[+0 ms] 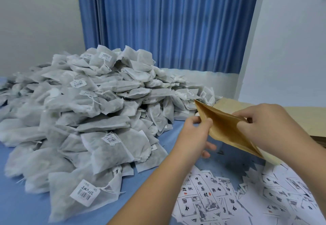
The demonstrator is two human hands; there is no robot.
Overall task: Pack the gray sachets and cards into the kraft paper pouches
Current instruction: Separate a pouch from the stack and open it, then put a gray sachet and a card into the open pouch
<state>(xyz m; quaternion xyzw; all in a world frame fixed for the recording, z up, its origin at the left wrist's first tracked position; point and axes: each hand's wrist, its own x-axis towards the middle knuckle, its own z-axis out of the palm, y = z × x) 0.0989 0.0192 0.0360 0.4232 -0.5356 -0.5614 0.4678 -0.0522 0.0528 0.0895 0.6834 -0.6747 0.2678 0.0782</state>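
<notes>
Kraft pouch [224, 127] held up above the blue table [26, 207], left hand [194, 133] and right hand [268, 127] both pinching its edges; gray sachets [84, 119] heaped left, cards [229, 198] scattered beneath.

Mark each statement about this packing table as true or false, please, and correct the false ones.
1. The left grip and the right grip both pinch one kraft paper pouch. True.
2. The gray sachets lie in one neat flat layer. False: they form a high, loose heap.
3. The printed cards lie spread near the person, to the right of the sachets. True.
4. The curtain behind the table is red. False: it is blue.
</notes>
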